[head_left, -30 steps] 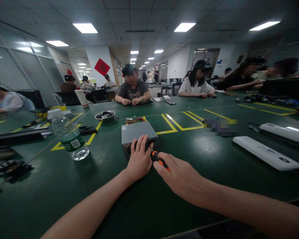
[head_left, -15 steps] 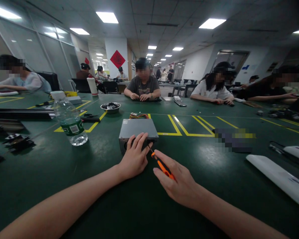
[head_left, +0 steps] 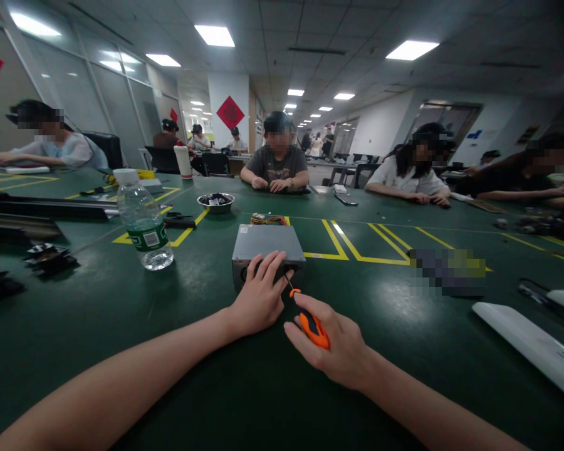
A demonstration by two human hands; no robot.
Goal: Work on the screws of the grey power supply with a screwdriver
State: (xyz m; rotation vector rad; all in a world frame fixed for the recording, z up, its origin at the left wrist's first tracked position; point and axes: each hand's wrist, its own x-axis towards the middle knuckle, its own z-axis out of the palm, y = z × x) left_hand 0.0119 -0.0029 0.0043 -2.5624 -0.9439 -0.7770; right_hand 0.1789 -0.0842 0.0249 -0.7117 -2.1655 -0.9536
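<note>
A grey metal computer power supply (head_left: 269, 243) sits on the green table, its colored cables (head_left: 267, 220) bunched at the far side. My left hand (head_left: 262, 293) grips its near face, with the fingertips bent over the top edge. In my right hand (head_left: 334, 341) is a screwdriver (head_left: 314, 329) with an orange and black handle. Thumb and fingers are closed round that handle. The thin shaft points up and left to the lower right of the box's near face, beside my left fingers. The tip is hidden there, so I cannot tell what it touches.
A water bottle (head_left: 145, 228) stands to the left, with a metal bowl (head_left: 215, 202) of dark small parts beyond. Dark metal parts (head_left: 49, 258) lie far left. White long casings (head_left: 529, 344) lie on the right. Co-workers (head_left: 276, 160) sit across the table.
The view has shifted slightly, moving the scene rightward. The screwdriver's handle has turned in my right hand and shows more orange. My left hand stays on the power supply.
</note>
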